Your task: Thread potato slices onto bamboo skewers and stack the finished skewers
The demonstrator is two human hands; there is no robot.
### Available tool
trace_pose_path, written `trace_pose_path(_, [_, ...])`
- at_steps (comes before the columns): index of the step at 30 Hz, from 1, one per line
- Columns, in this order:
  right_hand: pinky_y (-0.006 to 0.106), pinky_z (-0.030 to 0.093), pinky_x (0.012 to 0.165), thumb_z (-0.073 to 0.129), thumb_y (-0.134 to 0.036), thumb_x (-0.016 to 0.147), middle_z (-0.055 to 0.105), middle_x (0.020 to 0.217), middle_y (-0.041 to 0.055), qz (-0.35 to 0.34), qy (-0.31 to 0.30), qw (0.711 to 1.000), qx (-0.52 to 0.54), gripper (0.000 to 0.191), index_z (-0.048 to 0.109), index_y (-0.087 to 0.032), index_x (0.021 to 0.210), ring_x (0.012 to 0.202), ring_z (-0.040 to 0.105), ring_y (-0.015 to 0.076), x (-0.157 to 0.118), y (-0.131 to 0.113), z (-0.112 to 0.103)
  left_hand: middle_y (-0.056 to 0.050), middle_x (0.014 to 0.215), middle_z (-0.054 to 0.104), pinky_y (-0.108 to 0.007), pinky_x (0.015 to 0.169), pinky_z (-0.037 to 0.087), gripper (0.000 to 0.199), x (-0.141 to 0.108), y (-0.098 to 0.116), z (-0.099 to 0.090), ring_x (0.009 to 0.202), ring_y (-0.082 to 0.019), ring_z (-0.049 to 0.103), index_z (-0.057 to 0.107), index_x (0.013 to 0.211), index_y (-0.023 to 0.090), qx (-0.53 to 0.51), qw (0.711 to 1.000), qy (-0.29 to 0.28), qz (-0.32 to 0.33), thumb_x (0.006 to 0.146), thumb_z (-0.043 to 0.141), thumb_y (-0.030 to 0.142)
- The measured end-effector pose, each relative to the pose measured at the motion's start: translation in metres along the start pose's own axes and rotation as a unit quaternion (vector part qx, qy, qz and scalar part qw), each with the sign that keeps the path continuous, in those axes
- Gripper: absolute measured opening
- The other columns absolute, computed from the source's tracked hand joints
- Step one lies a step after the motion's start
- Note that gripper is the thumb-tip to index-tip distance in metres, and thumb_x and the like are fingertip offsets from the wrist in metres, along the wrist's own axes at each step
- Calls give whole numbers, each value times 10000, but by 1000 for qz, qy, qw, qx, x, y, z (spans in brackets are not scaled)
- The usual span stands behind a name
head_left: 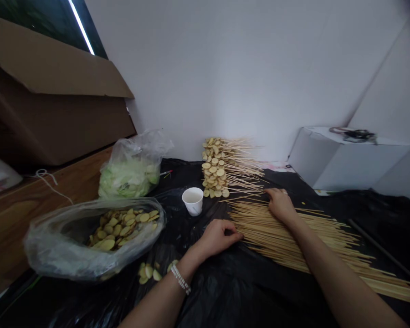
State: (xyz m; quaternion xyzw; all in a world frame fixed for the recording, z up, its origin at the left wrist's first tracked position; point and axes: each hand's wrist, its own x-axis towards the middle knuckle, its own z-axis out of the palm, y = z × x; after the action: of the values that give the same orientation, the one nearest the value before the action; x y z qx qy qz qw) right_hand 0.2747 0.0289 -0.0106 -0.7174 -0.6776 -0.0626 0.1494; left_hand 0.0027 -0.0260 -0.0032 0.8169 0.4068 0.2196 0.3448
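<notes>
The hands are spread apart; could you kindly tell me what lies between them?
In the head view, the ends of loose wooden skewers lie between the left hand and the right hand.

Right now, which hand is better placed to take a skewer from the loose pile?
Likely the right hand: it already lies on the loose skewers, with fingers across them. The left hand sits only at the pile's near edge, fingers curled.

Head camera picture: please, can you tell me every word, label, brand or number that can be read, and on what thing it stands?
No text can be read. The cardboard box and the white paper cup show no words. The paper with pink marks is too small and blurred to read.
</notes>
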Motion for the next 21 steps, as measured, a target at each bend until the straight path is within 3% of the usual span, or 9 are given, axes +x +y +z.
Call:
trace_pose_path(3, [319, 382, 862, 437, -25, 723, 578, 1265, 55, -19, -14, 1000, 6, 559, 596, -213, 1226, 1124, 457, 247, 0, 3, 2, -10, 722, 680, -225, 616, 369, 331, 0, 0, 0, 668, -138, 559, 724, 752, 184, 6, 1000, 4, 23, 798, 562, 469])
trace_pose_path(7, [332, 384, 872, 428, -20, 723, 570, 1273, 71, -10, -7, 1000, 18, 561, 591, -209, 1225, 1136, 444, 248, 2, 5, 6, -8, 737, 685, -221, 610, 370, 324, -1, 1, -1, 685, -139, 567, 724, 757, 181, 12, 1000, 2, 28, 805, 557, 455])
trace_pose_path(10, [329, 381, 874, 417, -13, 729, 574, 1265, 100, -11, -4, 1000, 27, 621, 482, -165, 1328, 1161, 435, 245, 4, 6, 8, 1, 723, 678, -218, 614, 370, 312, -1, 0, -1, 679, -132, 566, 717, 748, 181, 12, 999, 6, 31, 805, 560, 445])
trace_pose_path(15, [347, 371, 862, 443, -78, 790, 563, 1268, 136, -14, -49, 999, 0, 625, 357, -149, 1405, 1167, 433, 263, 4, 5, 5, -7, 737, 686, -219, 631, 381, 307, 0, 2, -2, 695, -136, 575, 715, 736, 177, 12, 999, 8, 29, 808, 560, 433])
trace_pose_path(17, [345, 370, 843, 450, -135, 827, 577, 1231, 140, -11, -50, 998, -24, 563, 377, -147, 1385, 1124, 453, 263, 3, 5, 0, -17, 739, 691, -221, 638, 389, 313, -1, 4, -3, 706, -145, 580, 721, 748, 176, 16, 1000, 6, 20, 805, 559, 438])
trace_pose_path(21, [325, 367, 775, 438, -175, 851, 613, 1082, 121, -15, -71, 996, -57, 346, 596, -189, 1159, 1022, 488, 255, 0, 3, -9, -24, 731, 689, -224, 649, 396, 320, -1, 4, -3, 705, -149, 580, 721, 754, 173, 15, 1000, 4, 17, 805, 554, 441])
